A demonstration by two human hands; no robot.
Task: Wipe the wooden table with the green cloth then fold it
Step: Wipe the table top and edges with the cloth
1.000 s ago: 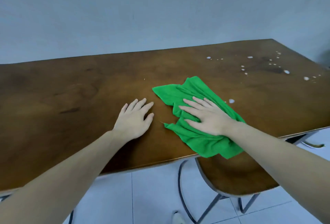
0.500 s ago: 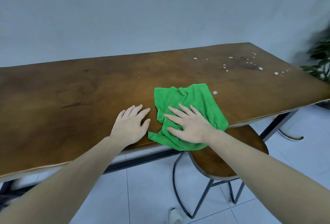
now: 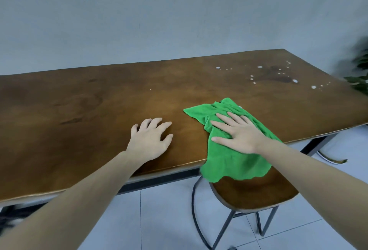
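A crumpled green cloth (image 3: 229,160) lies on the wooden table (image 3: 99,110) near its front edge, and its lower part hangs over that edge. My right hand (image 3: 239,134) presses flat on the cloth with straight, spread fingers. My left hand (image 3: 149,140) rests on the bare wood to the left of the cloth, fingers slightly bent, holding nothing. White droplets (image 3: 278,76) are scattered over the far right part of the table.
A wooden stool (image 3: 256,196) with dark metal legs stands under the table's front edge, just below the hanging cloth. Green plant leaves (image 3: 360,78) show at the right edge. A grey wall runs behind the table, and the floor is pale tile.
My right hand has slid the cloth to the right along the front edge, and more of it hangs over the edge. The left hand stays on the wood, its fingers slightly more bent.
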